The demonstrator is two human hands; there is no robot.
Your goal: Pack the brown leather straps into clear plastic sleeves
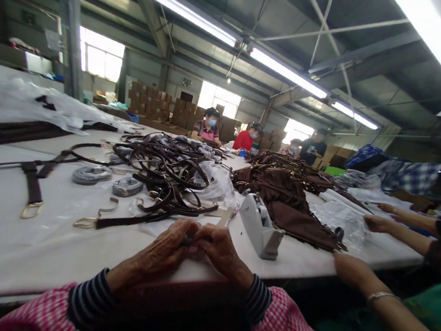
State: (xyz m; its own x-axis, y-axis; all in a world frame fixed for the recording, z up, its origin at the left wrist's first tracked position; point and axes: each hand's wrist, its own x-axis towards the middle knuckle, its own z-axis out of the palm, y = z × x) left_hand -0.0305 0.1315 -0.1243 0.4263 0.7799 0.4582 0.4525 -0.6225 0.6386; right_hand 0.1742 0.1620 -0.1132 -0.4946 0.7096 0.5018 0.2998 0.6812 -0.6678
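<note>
Left grip (187, 233), right grip (201, 236) clamped on small grey piece (186, 241), mostly hidden; likely light; pinch ends. Grey plastic tape dispenser (258, 228): two o'clock.

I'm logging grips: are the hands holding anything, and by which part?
The left hand and right hand pinch a small grey thing; fingers cover most of it, so which part cannot be told.
</note>
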